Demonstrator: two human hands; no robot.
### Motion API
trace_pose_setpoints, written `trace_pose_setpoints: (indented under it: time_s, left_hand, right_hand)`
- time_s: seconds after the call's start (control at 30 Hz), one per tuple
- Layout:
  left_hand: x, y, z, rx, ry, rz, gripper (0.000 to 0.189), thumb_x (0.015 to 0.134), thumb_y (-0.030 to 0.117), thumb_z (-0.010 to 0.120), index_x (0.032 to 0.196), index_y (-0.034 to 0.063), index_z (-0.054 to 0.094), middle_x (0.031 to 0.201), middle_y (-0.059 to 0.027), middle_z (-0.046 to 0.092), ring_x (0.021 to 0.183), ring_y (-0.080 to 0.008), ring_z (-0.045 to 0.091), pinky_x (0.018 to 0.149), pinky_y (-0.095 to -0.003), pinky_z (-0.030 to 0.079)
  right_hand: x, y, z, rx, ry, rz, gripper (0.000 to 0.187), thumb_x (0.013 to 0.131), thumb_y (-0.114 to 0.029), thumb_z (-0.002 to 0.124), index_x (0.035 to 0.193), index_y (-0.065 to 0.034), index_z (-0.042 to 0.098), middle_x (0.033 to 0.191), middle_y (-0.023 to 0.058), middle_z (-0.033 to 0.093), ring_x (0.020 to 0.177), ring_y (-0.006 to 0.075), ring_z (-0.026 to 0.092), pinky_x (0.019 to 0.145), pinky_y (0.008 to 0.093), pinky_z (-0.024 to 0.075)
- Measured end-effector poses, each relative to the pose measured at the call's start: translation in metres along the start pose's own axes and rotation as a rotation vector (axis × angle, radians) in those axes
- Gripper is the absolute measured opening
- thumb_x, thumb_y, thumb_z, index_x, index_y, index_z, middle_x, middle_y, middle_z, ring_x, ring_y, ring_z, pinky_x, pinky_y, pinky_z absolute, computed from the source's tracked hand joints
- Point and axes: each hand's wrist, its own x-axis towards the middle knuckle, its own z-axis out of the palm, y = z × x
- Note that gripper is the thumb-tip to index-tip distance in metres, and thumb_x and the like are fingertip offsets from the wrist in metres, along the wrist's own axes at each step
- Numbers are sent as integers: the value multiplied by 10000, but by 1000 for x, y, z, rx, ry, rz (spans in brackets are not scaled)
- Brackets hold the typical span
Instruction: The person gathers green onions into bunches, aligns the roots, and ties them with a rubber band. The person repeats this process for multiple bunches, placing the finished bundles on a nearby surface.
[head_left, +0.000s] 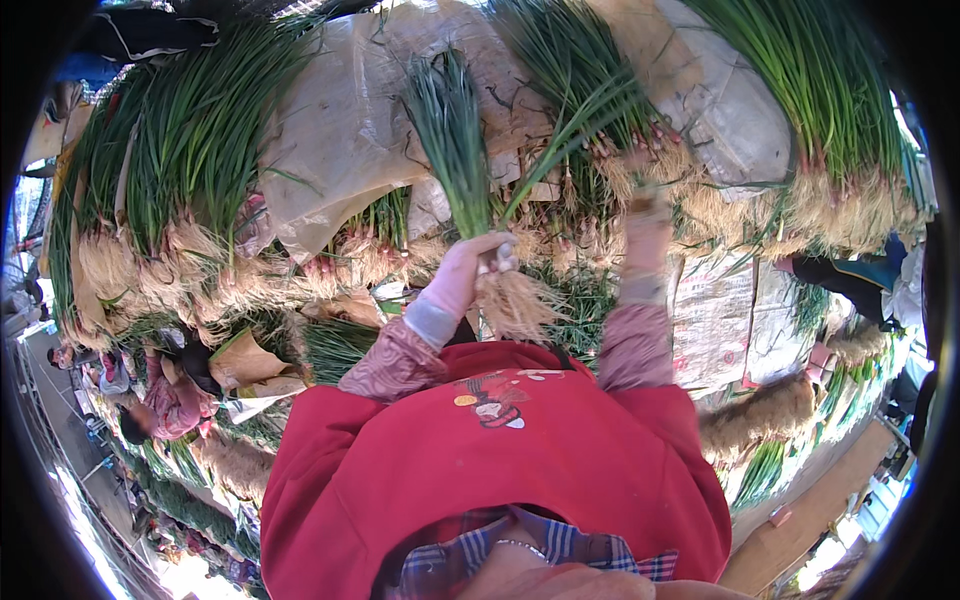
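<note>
My left hand (480, 266) is closed around a bunch of green onions (450, 142) near its base, with the long green leaves pointing away from me and the pale roots hanging towards my chest. To the right, my right hand (646, 214) is blurred and reaches out over the roots of a loose pile of green onions (577, 67); whether its fingers hold anything is not clear. A few leaves stretch from beside the held bunch towards the right hand.
Large heaps of green onions lie at the left (180, 142) and at the right (832, 112). Plastic sheeting (330, 112) covers part of the pile ahead. A printed sack (712, 322) lies right of my right forearm. A person in a patterned pink top (174, 405) is at the lower left.
</note>
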Motion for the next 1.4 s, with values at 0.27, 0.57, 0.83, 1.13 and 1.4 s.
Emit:
trace_pose_setpoints:
  time_s: [0.27, 0.57, 0.83, 1.13, 1.4]
  left_hand:
    - [-11, -8, -15, -66, -303, -161, 266, 960, 171, 503, 1077, -48, 600, 803, -84, 657, 696, -206, 638, 732, -342, 545]
    - [3, 1, -27, 550, 189, 86, 168, 924, 139, 632, 978, -17, 661, 711, -55, 674, 490, -104, 582, 412, -203, 434]
    - [10, 58, -19, 246, -171, 150, 215, 958, 106, 540, 1079, -64, 589, 599, 26, 470, 546, -92, 458, 640, -217, 476]
    - [50, 32, 23, 164, 125, 119, 108, 931, 102, 608, 1002, 21, 623, 802, -40, 669, 681, -119, 639, 505, -213, 476]
    - [58, 18, 11, 213, 224, 192, 192, 934, 110, 591, 1068, -23, 630, 901, -94, 679, 699, -164, 632, 606, -278, 549]
  right_hand:
    - [-14, 40, 57, 370, -870, 396, 246, 924, -276, 640, 1002, -46, 678, 725, -8, 590, 616, 112, 500, 642, 290, 450]
    - [-49, 53, 33, 39, -463, 308, 370, 892, -378, 646, 975, -18, 659, 735, 69, 640, 666, 165, 587, 649, 342, 468]
    - [46, 46, -36, -992, -335, -150, 603, 902, -295, 615, 1430, -93, 407, 1131, 187, 670, 969, 364, 675, 834, 445, 545]
    - [36, -7, 14, -834, -213, -155, 241, 947, -328, 547, 1092, -184, 676, 787, 91, 703, 726, 286, 684, 668, 402, 529]
    - [-9, 1, 26, -688, -452, -242, 466, 892, -405, 629, 1202, -58, 622, 929, 134, 691, 854, 244, 675, 741, 360, 521]
